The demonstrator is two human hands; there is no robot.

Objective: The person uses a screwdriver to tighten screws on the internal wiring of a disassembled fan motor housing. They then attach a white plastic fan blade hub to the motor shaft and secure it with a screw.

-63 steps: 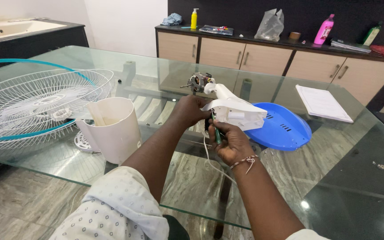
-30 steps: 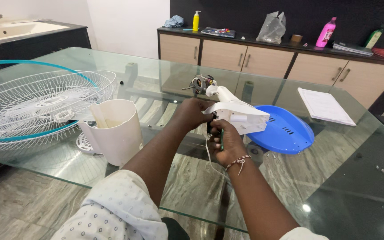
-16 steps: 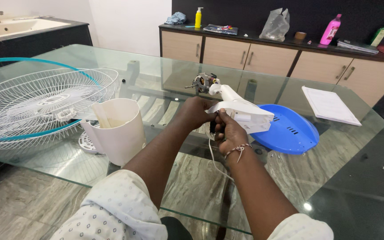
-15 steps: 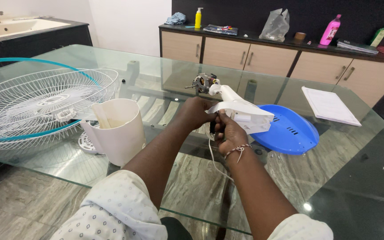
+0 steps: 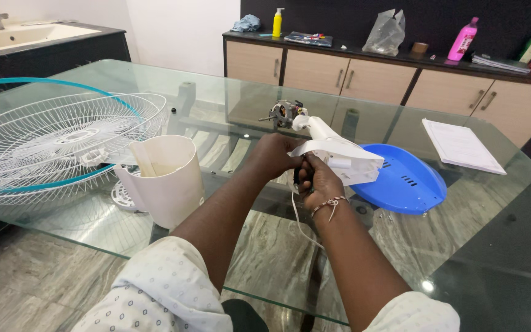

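Both hands meet at the middle of the glass table (image 5: 474, 227). My left hand (image 5: 273, 155) grips the underside of a white fan neck housing (image 5: 339, 154) whose bare motor (image 5: 285, 112) points away from me. My right hand (image 5: 316, 179) is closed on a small dark part at the housing's near end, and a thin white cord (image 5: 296, 212) hangs from there. A bracelet circles my right wrist.
A white wire fan guard with a teal rim (image 5: 56, 144) lies at the left. A cream plastic housing (image 5: 164, 178) stands beside it. A blue plastic fan cover (image 5: 401, 181) and a stack of papers (image 5: 462, 144) lie to the right. Cabinets with bottles line the back wall.
The hands and the fan housing stay in nearly the same place; only small shifts of my fingers and of the view show.
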